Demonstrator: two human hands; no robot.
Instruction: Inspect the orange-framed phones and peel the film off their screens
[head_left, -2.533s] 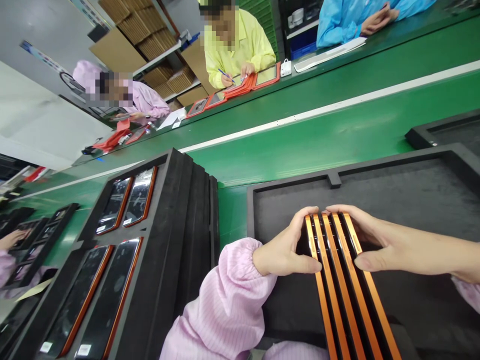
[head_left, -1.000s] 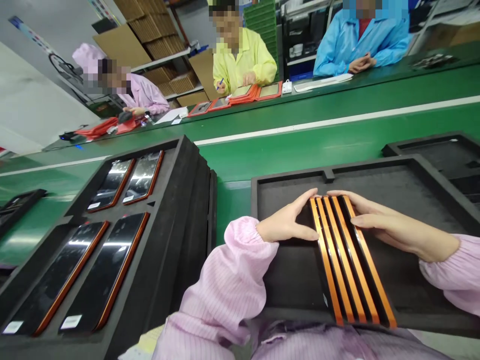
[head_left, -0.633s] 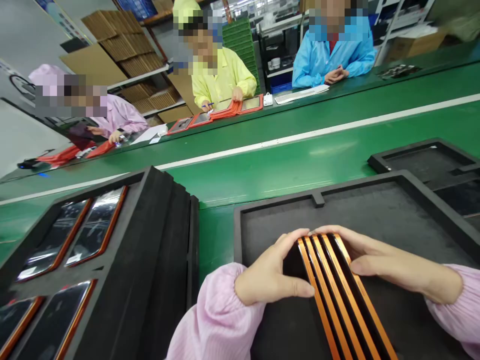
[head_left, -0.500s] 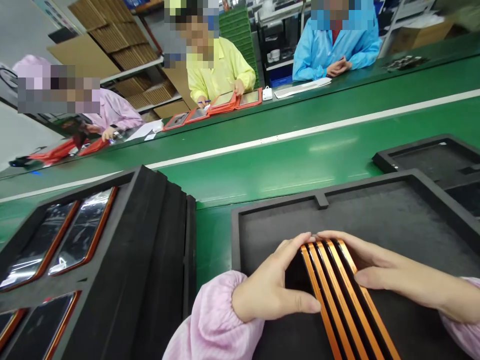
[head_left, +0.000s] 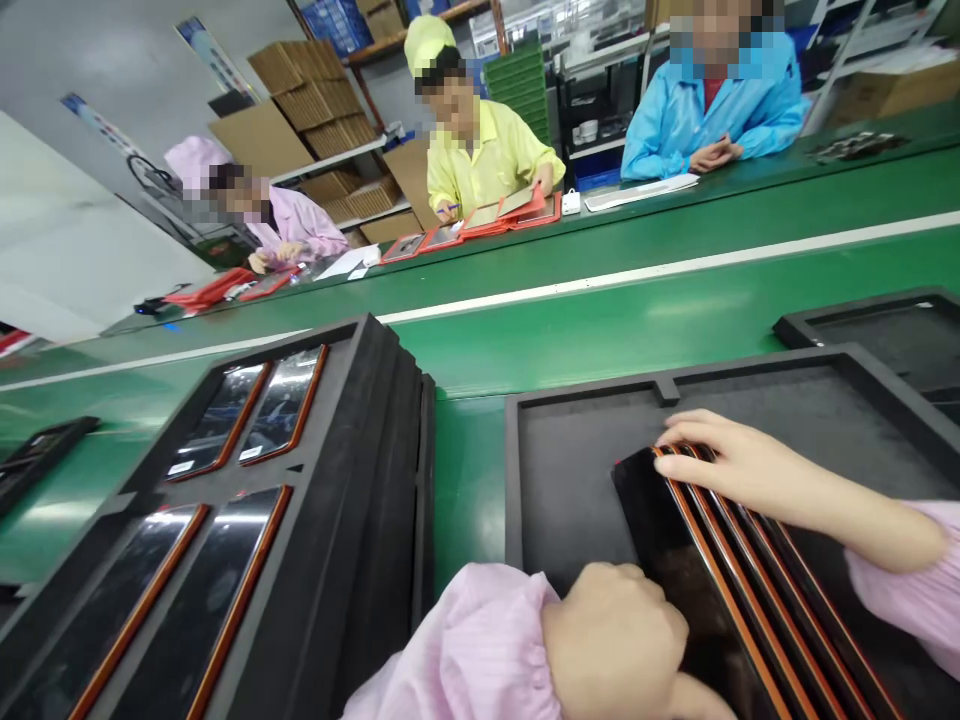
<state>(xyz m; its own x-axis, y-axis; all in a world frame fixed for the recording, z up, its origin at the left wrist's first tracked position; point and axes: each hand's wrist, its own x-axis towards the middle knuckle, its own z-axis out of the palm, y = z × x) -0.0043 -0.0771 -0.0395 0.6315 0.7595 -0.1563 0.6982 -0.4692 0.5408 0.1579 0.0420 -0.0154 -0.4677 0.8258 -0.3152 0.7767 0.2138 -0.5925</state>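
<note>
Over the black tray (head_left: 570, 430), a row of orange-edged phones (head_left: 739, 580) is pinched at its far end between thumb and fingers of the right hand (head_left: 731, 455), presumably for steadiness, while any grip by the left hand (head_left: 615, 640), fingertips hidden, cannot be told.

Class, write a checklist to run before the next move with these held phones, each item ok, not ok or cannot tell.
1. Right hand on the far ends of the held phones: ok.
2. Left hand gripping: cannot tell, its fingers are largely hidden.
3. Held phones together: ok, side by side, tilted.
4. Near ends in view: not ok, cut off at the bottom edge.
5. Held phones on black tray: cannot tell, contact hidden.
6. Four phones in the left tray stack: ok, screens up.
</note>
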